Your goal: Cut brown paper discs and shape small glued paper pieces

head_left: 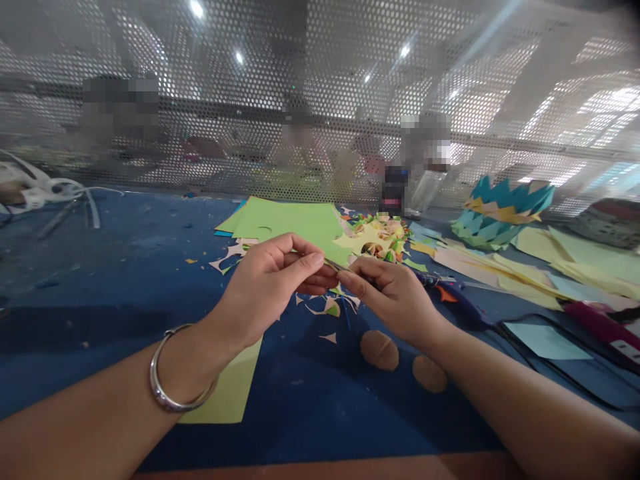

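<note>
Both hands meet in front of me, above the blue table [310,407]. My left hand [275,283] pinches one end of a thin piece of paper [332,265] between thumb and fingers. On the other end, the thumb and fingers of my right hand [393,293] are closed. The piece is seen nearly edge-on, so its shape cannot be made out. Below the right hand lie a brown round disc [380,351] and a second brown disc [430,373]. A yellow-green sheet [237,393] lies partly under my left wrist. Green paper sheets [295,217] lie beyond the hands.
Paper scraps [327,307] and a heap of small paper shapes [383,233] lie around the hands. Rightward are a blue glue gun [463,303], a black cord [537,367], paper strips [495,267] and a teal zigzag paper form [503,207]. A perforated metal screen [225,113] stands behind.
</note>
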`<state>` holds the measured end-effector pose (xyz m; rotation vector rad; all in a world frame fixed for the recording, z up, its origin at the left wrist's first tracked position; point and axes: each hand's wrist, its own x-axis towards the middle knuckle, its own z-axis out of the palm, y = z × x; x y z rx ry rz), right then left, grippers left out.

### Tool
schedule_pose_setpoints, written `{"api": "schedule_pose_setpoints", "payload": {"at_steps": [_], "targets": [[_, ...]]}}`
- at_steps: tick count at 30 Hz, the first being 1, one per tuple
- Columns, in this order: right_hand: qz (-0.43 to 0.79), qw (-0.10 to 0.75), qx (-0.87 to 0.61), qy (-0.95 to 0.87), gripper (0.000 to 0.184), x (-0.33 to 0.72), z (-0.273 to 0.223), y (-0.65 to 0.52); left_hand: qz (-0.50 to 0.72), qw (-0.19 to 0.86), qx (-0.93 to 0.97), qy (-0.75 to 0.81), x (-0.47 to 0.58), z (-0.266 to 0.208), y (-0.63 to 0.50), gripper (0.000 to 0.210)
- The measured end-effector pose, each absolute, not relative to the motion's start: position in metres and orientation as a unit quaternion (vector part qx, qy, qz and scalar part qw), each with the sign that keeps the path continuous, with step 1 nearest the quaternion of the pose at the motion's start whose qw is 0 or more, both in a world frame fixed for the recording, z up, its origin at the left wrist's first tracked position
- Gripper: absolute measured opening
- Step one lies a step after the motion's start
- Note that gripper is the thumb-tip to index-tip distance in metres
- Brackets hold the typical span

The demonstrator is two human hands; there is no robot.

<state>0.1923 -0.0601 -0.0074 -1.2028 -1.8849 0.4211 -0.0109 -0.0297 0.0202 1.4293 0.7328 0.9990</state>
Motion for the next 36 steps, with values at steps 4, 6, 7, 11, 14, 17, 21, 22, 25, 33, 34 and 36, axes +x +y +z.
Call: {"api": "schedule_pose_setpoints", "payload": {"at_steps": [4, 6, 7, 11, 14, 17, 21, 22, 25, 33, 34, 36], "targets": [[0.164, 0.422, -0.479, -0.752, 0.046, 0.1919, -0.0071, -0.0603, 0.411, 0.619, 0.587, 0.321, -0.0097, 0.0198, -0.029, 0.018], [0.164, 0.422, -0.479, -0.752, 0.045, 0.1917, -0.0068, -0.0605, 0.402, 0.633, 0.576, 0.326, -0.0084, 0.0192, -0.0295, 0.017], [0.165, 0.421, -0.479, -0.752, 0.044, 0.1917, -0.0067, -0.0606, 0.399, 0.638, 0.573, 0.325, -0.0078, 0.0188, -0.0298, 0.016], [0.167, 0.42, -0.484, -0.749, 0.043, 0.1913, -0.0066, -0.0608, 0.402, 0.635, 0.578, 0.318, -0.0058, 0.0165, -0.0311, 0.016], [0.172, 0.419, -0.488, -0.746, 0.046, 0.1912, -0.0064, -0.061, 0.406, 0.624, 0.585, 0.323, -0.0054, 0.0153, -0.031, 0.016], [0.177, 0.42, -0.487, -0.745, 0.046, 0.1911, -0.0061, -0.0611, 0.407, 0.62, 0.587, 0.325, -0.0052, 0.0148, -0.0305, 0.017], [0.179, 0.421, -0.484, -0.746, 0.043, 0.1905, -0.0058, -0.0607, 0.42, 0.62, 0.579, 0.323, -0.0041, 0.0137, -0.0299, 0.018], [0.179, 0.423, -0.484, -0.745, 0.043, 0.1903, -0.0059, -0.0605, 0.422, 0.623, 0.575, 0.321, -0.0037, 0.0134, -0.0298, 0.018], [0.182, 0.422, -0.486, -0.743, 0.043, 0.1899, -0.0069, -0.0601, 0.424, 0.641, 0.558, 0.312, -0.0029, 0.013, -0.0296, 0.017], [0.196, 0.419, -0.491, -0.738, 0.043, 0.1906, -0.0089, -0.0615, 0.427, 0.671, 0.522, 0.308, -0.0027, 0.0139, -0.0272, 0.016], [0.198, 0.419, -0.492, -0.737, 0.043, 0.1906, -0.0091, -0.0615, 0.43, 0.671, 0.52, 0.308, -0.003, 0.0138, -0.0269, 0.017], [0.202, 0.42, -0.492, -0.735, 0.042, 0.1904, -0.0093, -0.0611, 0.436, 0.668, 0.518, 0.309, -0.0039, 0.0137, -0.0266, 0.018]]}}
